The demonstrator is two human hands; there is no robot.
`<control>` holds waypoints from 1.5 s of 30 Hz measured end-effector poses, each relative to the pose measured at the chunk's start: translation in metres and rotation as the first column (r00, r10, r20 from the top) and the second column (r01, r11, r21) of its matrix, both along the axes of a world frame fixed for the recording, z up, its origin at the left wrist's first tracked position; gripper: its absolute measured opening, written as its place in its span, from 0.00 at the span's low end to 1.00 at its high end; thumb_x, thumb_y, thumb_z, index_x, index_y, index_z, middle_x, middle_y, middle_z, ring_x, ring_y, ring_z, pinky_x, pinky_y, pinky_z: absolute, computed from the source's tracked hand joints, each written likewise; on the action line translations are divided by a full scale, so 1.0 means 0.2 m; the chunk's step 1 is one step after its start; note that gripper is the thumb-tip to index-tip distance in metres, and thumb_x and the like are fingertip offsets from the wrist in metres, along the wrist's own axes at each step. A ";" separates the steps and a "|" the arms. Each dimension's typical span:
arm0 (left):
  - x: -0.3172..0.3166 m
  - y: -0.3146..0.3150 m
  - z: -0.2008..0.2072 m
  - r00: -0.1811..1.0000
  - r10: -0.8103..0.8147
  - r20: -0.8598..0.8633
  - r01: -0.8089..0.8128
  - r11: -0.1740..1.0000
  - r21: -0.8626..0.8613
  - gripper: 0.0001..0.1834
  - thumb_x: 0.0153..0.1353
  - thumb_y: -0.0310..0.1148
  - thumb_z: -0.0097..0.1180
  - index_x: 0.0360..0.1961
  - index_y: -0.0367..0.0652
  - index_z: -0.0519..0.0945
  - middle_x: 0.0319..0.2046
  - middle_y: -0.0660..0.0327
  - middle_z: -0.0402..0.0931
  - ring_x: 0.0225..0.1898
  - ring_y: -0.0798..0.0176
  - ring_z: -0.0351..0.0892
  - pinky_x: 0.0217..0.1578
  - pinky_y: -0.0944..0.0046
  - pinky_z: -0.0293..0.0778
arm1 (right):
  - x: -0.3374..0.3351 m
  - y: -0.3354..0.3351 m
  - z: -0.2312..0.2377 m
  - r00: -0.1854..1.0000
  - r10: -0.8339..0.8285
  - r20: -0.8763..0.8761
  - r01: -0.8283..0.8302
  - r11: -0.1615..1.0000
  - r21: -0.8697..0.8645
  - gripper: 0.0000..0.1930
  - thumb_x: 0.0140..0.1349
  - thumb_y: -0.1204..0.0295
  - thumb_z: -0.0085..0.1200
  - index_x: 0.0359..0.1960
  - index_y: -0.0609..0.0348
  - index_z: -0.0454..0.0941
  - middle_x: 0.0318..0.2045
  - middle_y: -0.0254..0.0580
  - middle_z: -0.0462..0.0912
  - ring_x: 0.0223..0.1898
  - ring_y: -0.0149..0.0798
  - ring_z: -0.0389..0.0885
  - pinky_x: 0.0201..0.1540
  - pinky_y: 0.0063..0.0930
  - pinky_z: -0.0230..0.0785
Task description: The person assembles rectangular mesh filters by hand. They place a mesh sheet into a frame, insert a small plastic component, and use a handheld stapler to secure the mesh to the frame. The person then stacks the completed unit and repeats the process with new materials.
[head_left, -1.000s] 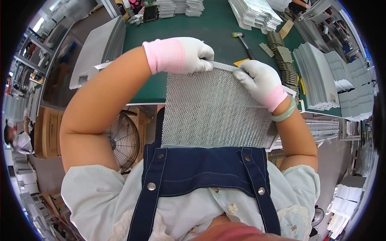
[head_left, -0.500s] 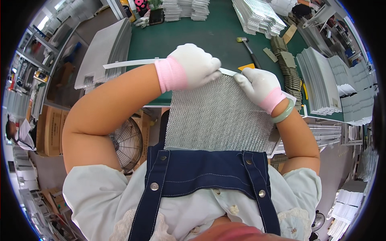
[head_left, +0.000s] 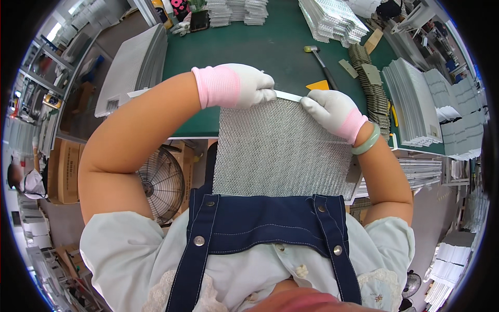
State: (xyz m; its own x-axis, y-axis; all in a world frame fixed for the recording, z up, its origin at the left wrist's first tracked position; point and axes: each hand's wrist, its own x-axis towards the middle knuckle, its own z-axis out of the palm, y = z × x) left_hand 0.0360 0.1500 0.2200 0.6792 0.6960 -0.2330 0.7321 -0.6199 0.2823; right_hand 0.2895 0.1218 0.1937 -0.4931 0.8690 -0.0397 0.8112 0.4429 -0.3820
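A silver mesh panel (head_left: 283, 148) spans from my bib to the table's front edge. Along its far edge runs a thin white strip (head_left: 287, 95), bare between my two hands. My left hand (head_left: 252, 87), in a white glove with a pink cuff, is closed on the strip at the panel's far left corner, its fingertips curled down. Gloved alike, my right hand (head_left: 328, 110) pinches strip and panel edge farther right, thumb on the near side. My left forearm covers part of the strip, whose left end (head_left: 138, 93) shows beyond it.
On the green table (head_left: 234, 57) lie a hammer (head_left: 321, 65) and an orange-yellow triangular scraper (head_left: 318, 86), just beyond my right hand. Stacked mesh panels (head_left: 132, 67) stand at left, and more panels (head_left: 413, 104) at right. A row of brownish pieces (head_left: 371, 86) runs beside them. A fan (head_left: 161, 182) stands below left.
My left hand has come slightly down and to the left along the panel's far edge, baring more strip between the hands. The strip's left end has dropped behind my forearm. My right hand barely moved.
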 end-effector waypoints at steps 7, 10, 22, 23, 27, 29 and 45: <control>0.00 -0.10 -0.09 0.999 0.041 -0.034 -0.036 0.990 0.136 0.20 0.70 0.48 0.46 0.44 0.41 0.78 0.30 0.47 0.79 0.38 0.46 0.81 0.43 0.50 0.75 | -0.01 -0.04 -0.12 0.997 0.053 0.053 -0.063 0.978 0.198 0.25 0.71 0.50 0.41 0.31 0.60 0.77 0.26 0.52 0.80 0.33 0.55 0.81 0.38 0.45 0.71; -0.01 -0.07 -0.06 0.998 0.032 0.054 -0.039 0.990 0.137 0.23 0.65 0.48 0.52 0.49 0.38 0.75 0.37 0.46 0.78 0.44 0.46 0.79 0.47 0.48 0.73 | -0.01 0.00 -0.09 1.000 0.016 -0.013 -0.016 0.999 0.033 0.24 0.71 0.50 0.41 0.30 0.60 0.76 0.26 0.52 0.80 0.33 0.56 0.80 0.38 0.46 0.71; -0.16 -0.67 -0.42 0.709 0.164 0.686 0.069 0.952 -0.299 0.32 0.67 0.47 0.51 0.61 0.30 0.69 0.49 0.43 0.79 0.53 0.49 0.79 0.55 0.58 0.72 | 0.33 -0.17 -0.09 0.846 -0.341 -0.410 0.408 0.909 0.085 0.17 0.70 0.60 0.51 0.35 0.64 0.78 0.21 0.41 0.73 0.24 0.36 0.72 0.32 0.31 0.66; -0.11 -0.65 -0.38 0.754 0.327 0.570 -0.071 0.903 -0.424 0.31 0.68 0.47 0.50 0.58 0.28 0.70 0.48 0.43 0.78 0.51 0.52 0.79 0.54 0.59 0.72 | 0.30 -0.14 -0.06 0.833 -0.343 -0.435 0.441 0.886 0.146 0.16 0.70 0.60 0.51 0.36 0.64 0.78 0.20 0.39 0.72 0.24 0.33 0.71 0.31 0.29 0.65; 0.02 -0.47 -0.12 0.036 0.612 0.790 -0.115 0.788 -0.605 0.22 0.65 0.41 0.58 0.45 0.27 0.76 0.39 0.53 0.81 0.43 0.64 0.79 0.46 0.62 0.74 | 0.17 -0.06 0.09 0.643 -0.210 -0.737 0.468 0.869 0.161 0.15 0.72 0.63 0.49 0.41 0.66 0.76 0.24 0.27 0.72 0.26 0.21 0.64 0.30 0.19 0.60; 0.05 -0.39 0.00 -0.200 0.426 0.882 -0.077 0.891 -0.447 0.18 0.63 0.37 0.62 0.45 0.30 0.78 0.37 0.58 0.82 0.41 0.68 0.79 0.45 0.65 0.75 | 0.13 -0.01 0.05 0.521 -0.108 -0.847 0.372 0.921 0.111 0.15 0.73 0.64 0.48 0.46 0.66 0.74 0.32 0.29 0.75 0.32 0.23 0.68 0.37 0.19 0.62; -0.18 -0.38 -0.05 0.299 0.220 0.928 -0.214 0.964 -0.160 0.13 0.54 0.35 0.68 0.35 0.38 0.83 0.33 0.60 0.84 0.35 0.72 0.83 0.34 0.66 0.78 | 0.08 -0.03 -0.48 0.681 -0.276 -0.679 -0.008 0.923 -0.384 0.18 0.60 0.79 0.62 0.52 0.62 0.77 0.45 0.37 0.82 0.45 0.32 0.80 0.47 0.31 0.75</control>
State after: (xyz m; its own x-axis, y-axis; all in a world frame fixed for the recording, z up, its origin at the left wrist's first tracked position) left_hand 0.0003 0.0731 0.2094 0.2713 0.8555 0.4411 0.0889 -0.4786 0.8735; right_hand 0.3065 0.1158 0.0974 -0.3722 0.9279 -0.0236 0.2688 0.0834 -0.9596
